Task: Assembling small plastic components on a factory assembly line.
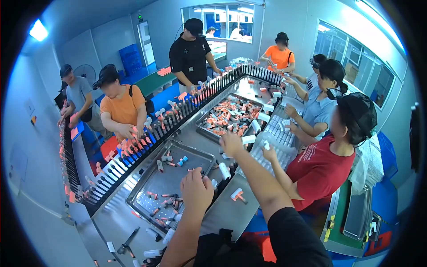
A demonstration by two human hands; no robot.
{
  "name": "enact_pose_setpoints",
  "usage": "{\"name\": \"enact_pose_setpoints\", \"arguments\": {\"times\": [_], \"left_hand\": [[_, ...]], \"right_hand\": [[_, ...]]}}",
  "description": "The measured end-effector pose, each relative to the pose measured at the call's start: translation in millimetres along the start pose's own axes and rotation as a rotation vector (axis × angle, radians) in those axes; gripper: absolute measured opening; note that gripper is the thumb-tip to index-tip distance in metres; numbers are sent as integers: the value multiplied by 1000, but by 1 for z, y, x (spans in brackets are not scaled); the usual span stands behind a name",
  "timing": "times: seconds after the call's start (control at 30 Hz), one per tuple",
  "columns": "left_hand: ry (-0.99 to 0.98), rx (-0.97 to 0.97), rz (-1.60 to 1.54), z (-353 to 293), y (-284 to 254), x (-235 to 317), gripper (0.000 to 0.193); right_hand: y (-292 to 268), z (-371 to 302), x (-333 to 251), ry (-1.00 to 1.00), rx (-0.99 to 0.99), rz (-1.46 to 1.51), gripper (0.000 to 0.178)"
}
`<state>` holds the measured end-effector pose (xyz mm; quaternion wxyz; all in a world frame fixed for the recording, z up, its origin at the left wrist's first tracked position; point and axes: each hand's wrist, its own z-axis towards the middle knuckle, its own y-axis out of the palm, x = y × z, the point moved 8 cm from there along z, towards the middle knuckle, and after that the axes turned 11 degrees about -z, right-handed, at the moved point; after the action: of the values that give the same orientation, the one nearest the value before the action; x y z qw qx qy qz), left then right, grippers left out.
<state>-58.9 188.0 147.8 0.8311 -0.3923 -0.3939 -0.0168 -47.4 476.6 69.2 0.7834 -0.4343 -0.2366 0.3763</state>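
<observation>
My left hand [197,190] is raised over the right side of a perforated steel tray [207,156]. Its fingers are curled; anything inside them is hidden. My right hand [232,145] reaches farther forward, fingers bent together, beside the near edge of a second tray [202,129] heaped with small orange, grey and white parts [231,115]. I cannot make out what it grips, if anything. A white tubular piece [248,139] lies just right of it. Between my arms, a white-and-orange T-shaped part [238,194] rests on a steel plate [222,213].
A conveyor of black upright pegs [116,168], many carrying orange parts, curves around the table. Pliers [127,242] lie at near left. A person in red [322,164] works close on my right, beside white pieces in a plastic-lined tray [278,153]. Others stand around the line.
</observation>
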Motion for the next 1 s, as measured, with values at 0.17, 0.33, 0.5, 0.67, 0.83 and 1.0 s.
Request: {"name": "enact_pose_setpoints", "arguments": {"times": [0.17,0.33,0.5,0.67,0.83,1.0], "left_hand": [[-107,-58,84,-26,23,-56,35],[-76,27,358,-36,7,-79,35],[-7,-82,-164,3,24,-12,29],[-484,-315,-125,-33,95,-124,47],[15,-69,-192,2,27,-5,35],[114,24,-68,7,49,-24,36]], "right_hand": [[6,12,-22,-134,-34,351,21],[-36,31,-19,-20,-57,297,24],[9,-9,-19,-61,-21,216,34],[-50,47,-17,-22,-46,233,30],[28,-25,17,-38,-214,15,31],[10,-29,-30,138,-418,366,43]]}}
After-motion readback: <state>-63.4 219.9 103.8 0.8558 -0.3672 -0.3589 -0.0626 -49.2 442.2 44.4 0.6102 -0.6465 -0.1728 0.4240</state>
